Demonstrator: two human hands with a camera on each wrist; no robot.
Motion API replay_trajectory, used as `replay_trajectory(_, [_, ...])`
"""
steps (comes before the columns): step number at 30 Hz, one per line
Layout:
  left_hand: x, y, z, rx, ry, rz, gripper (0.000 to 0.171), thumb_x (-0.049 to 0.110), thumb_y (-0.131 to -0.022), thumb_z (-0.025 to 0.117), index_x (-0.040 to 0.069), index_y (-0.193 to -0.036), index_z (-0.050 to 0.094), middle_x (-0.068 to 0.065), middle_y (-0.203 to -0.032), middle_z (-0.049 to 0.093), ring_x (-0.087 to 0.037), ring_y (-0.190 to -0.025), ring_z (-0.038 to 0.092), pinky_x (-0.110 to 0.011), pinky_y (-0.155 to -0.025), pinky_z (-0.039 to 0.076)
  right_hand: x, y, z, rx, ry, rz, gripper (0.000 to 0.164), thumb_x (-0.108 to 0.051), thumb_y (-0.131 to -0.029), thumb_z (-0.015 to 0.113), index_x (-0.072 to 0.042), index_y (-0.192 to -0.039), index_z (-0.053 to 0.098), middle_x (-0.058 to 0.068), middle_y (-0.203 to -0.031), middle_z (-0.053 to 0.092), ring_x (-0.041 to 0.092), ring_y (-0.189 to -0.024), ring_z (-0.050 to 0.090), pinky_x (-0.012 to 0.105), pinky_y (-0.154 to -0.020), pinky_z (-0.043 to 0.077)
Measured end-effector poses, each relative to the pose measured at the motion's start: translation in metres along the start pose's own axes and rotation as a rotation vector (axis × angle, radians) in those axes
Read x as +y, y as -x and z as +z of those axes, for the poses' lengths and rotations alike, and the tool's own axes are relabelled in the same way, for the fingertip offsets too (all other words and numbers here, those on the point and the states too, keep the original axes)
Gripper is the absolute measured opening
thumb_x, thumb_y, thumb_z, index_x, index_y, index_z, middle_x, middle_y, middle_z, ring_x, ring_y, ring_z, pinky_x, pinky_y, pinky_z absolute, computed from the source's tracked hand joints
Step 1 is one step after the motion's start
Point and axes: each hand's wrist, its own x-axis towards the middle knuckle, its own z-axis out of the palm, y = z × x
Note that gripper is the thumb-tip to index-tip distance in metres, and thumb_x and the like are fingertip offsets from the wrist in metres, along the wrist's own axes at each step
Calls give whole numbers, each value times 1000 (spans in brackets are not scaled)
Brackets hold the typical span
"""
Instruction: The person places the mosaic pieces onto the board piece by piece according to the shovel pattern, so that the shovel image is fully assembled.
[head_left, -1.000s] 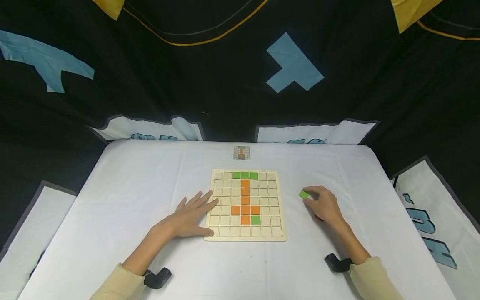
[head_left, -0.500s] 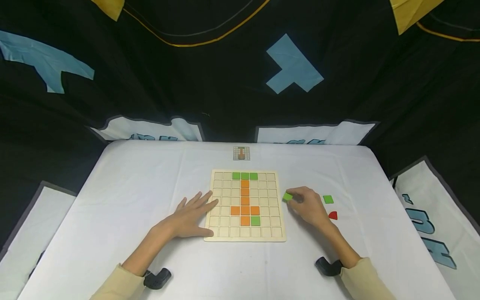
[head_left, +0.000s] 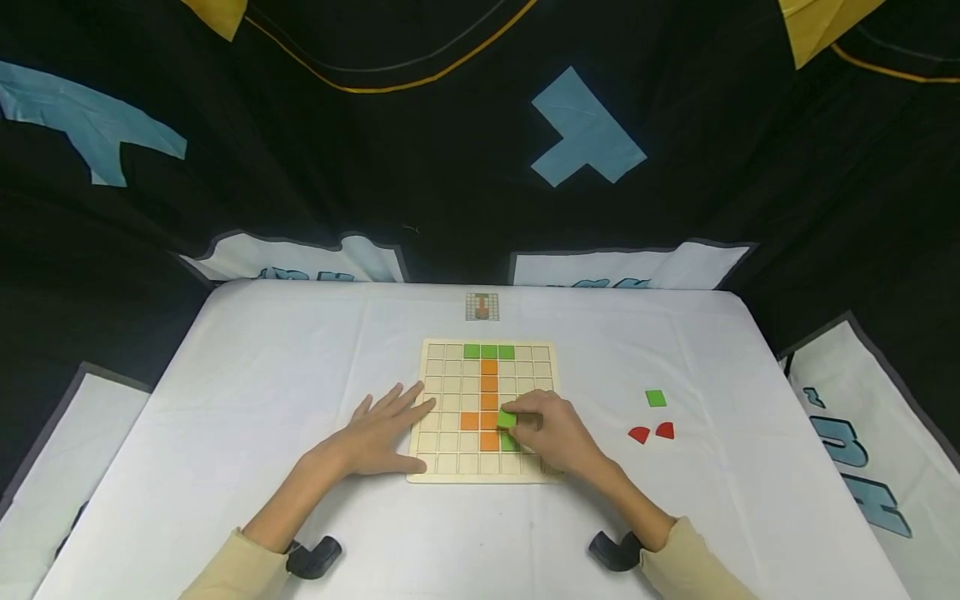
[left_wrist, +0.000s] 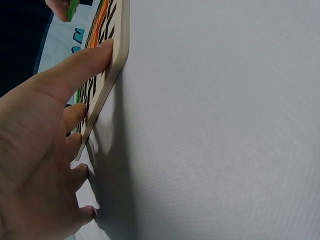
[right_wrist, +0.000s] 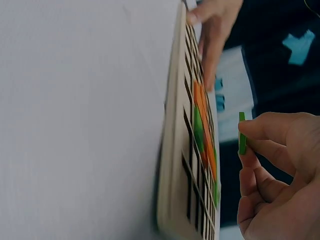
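Observation:
My right hand point(head_left: 555, 431) pinches a green square tile point(head_left: 507, 418) between thumb and fingers, over the lower middle of a wooden grid board point(head_left: 442, 467). In the right wrist view that tile point(right_wrist: 242, 133) is held edge-on, apart from the board's surface. My left hand point(head_left: 376, 435) lies spread along the board's left side, thumb and fingertips resting on its edge. Orange tiles point(head_left: 489, 384) form a column on the board, with a row of green tiles point(head_left: 489, 352) across the top. Another green tile on the board point(head_left: 508, 442) is partly covered by the right hand.
To the right of the board lie a loose green square tile point(head_left: 656, 398) and two red quarter-round pieces, one left point(head_left: 639, 434) and one right point(head_left: 665, 430). A small printed pattern card point(head_left: 482, 307) lies behind the board on the white tabletop point(head_left: 300, 350).
My right hand has carried the green tile leftward from the table to over the board, uncovering the loose green tile and both red pieces. The left hand stays in place.

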Motion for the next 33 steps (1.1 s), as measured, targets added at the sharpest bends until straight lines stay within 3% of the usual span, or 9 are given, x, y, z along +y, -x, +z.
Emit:
replay_trajectory(6, [0,0,1,-2,-4,-2,90,55,-84,73,14,-156,37,-12,-165,17,-40,-150,11,-69,-113,7,-11,-3,21,-79,4,-59,28,-3,-83,76,-9,-110,77,-2,-107,72,17,-102,61,35,-89,50])
replay_trajectory(12, [0,-1,1,-4,-8,0,92,57,-83,73,14,-156,37,-11,-165,16,-40,-150,10,-69,-113,7,-14,-4,36,-131,77,-66,29,-3,-81,77,-10,-110,78,0,-107,73,18,-98,59,40,-87,46])
replay_trajectory(25, [-1,-2,0,-2,-17,-1,91,57,-83,73,15,-156,37,-11,-165,17,-40,-149,11,-70,-112,7,-18,-9,45,-113,122,-59,28,-4,-81,76,-12,-108,79,-1,-107,70,18,-95,55,39,-84,42])
replay_trajectory(33, [-2,-1,2,-4,-15,3,91,58,-83,72,15,-156,37,-11,-165,15,-40,-149,10,-70,-112,7,-20,-9,49,-104,167,-25,28,-9,-79,78,-18,-106,79,-6,-105,69,13,-90,52,32,-75,35])
